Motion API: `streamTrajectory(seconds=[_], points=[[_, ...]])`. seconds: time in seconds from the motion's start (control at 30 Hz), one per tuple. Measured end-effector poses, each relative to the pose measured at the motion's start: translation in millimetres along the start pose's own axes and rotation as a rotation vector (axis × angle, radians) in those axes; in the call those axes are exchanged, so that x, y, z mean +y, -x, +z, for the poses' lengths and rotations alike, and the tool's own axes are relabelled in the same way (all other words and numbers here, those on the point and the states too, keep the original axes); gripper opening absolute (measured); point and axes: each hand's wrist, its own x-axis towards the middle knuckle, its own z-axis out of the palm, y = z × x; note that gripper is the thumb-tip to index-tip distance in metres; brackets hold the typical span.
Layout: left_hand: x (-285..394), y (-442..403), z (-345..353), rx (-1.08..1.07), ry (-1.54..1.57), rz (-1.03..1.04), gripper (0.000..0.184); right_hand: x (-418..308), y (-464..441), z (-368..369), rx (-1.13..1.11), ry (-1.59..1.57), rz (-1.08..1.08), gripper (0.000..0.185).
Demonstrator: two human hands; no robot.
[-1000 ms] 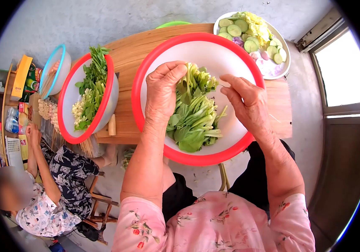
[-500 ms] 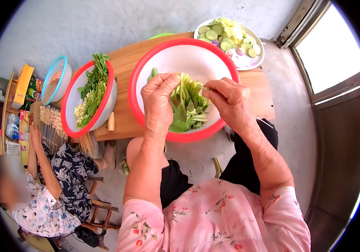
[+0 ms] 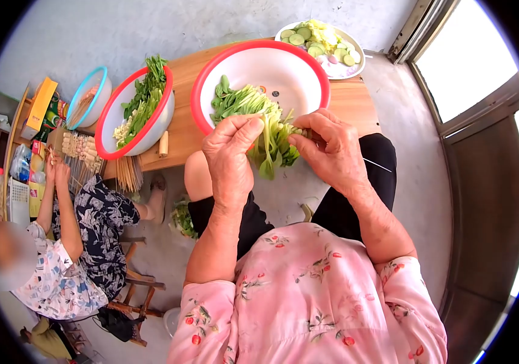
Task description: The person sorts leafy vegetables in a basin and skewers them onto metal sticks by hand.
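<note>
Leafy greens [image 3: 270, 151] hang in a bunch between my two hands, over the near rim of a large white basin with a red rim [image 3: 322, 79]. My left hand [image 3: 230, 155] pinches the bunch with thumb and forefinger. Closed at the bunch's other end, my right hand [image 3: 335, 151] grips a thin skewer [image 3: 379, 171], whose pale length shows beyond the wrist. The hand and leaves hide the skewer's other end. More leafy greens [image 3: 230, 102] lie along the left side of the basin.
A plate [image 3: 356, 70] of sliced cucumber and other vegetables sits at the wooden table's [image 3: 356, 106] far right. To the left are a second red-rimmed basin [image 3: 168, 109] with greens, a blue-rimmed bowl [image 3: 105, 91] and bundled skewers [image 3: 127, 173]. Another person [image 3: 59, 261] sits at lower left.
My hands and the held bunch have come nearer my body, from above the basin's inside to its near rim. The view has shifted, and the greens lying in the basin now show.
</note>
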Motion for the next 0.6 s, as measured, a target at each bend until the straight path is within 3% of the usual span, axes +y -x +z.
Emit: streamTrajectory(seconds=[0.07,0.23,0.43,0.6], points=[[1.6,10.7,-1.0,0.012,-0.016,0.004,0.013,-7.5,9.1,0.7,-0.012,0.006,0.025,0.022],[0.5,31.7,-4.7,-0.016,0.061,0.003,0.014,-0.1,26.7,9.8,0.041,0.061,-0.22,0.022],[-5.8,41.7,-13.2,-0.015,0.035,0.012,0.013,-3.5,41.0,7.3,-0.049,0.013,-0.061,0.024],[-5.3,44.3,-7.7,-0.001,0.02,0.0,0.013,8.7,34.9,18.9,0.025,0.066,-0.172,0.025]])
